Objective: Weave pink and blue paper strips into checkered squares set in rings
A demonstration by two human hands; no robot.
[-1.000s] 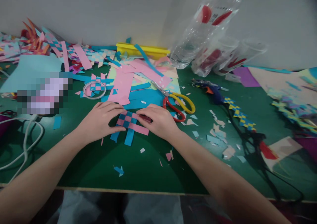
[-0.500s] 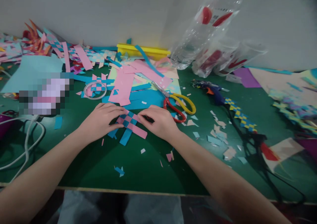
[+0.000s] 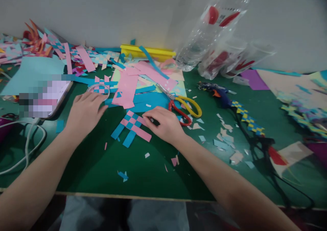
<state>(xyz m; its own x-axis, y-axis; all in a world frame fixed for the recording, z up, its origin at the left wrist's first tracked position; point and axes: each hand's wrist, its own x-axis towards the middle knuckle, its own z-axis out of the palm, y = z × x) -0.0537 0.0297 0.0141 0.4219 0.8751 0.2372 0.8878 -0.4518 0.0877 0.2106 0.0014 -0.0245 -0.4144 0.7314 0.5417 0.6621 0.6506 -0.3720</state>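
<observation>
A green table (image 3: pixel 143 176) runs beneath both sets of fingers. Beyond the right fingers and farther right, clear plastic packaging (image 3: pixel 219 30) with red marks stands by the wall. A pale blue sheet (image 3: pixel 38 72) lies beyond the left fingers, off to their left. The left hand (image 3: pixel 85 113) has its fingers loosely spread, thumb apart, over the near edge of a tape ring; whether they touch it, one cannot tell. The right hand (image 3: pixel 165 123) has thumb and forefinger pinched together on a pink strip of the woven piece. A phone (image 3: pixel 48 101), partly blurred out, is left of the left fingers. A blue glue gun (image 3: pixel 221 96) rests well right of the right fingers, and scissors (image 3: pixel 171 97) with red and yellow handles lie just beyond them. The woven piece (image 3: pixel 131 121), a pink and blue check with loose strip ends, lies flat between the two hands, its right edge at the right fingertips. The tape ring (image 3: pixel 108 88) sits at the left fingertips, and a white scrap (image 3: pixel 147 155) lies nearer the person than the right fingers
</observation>
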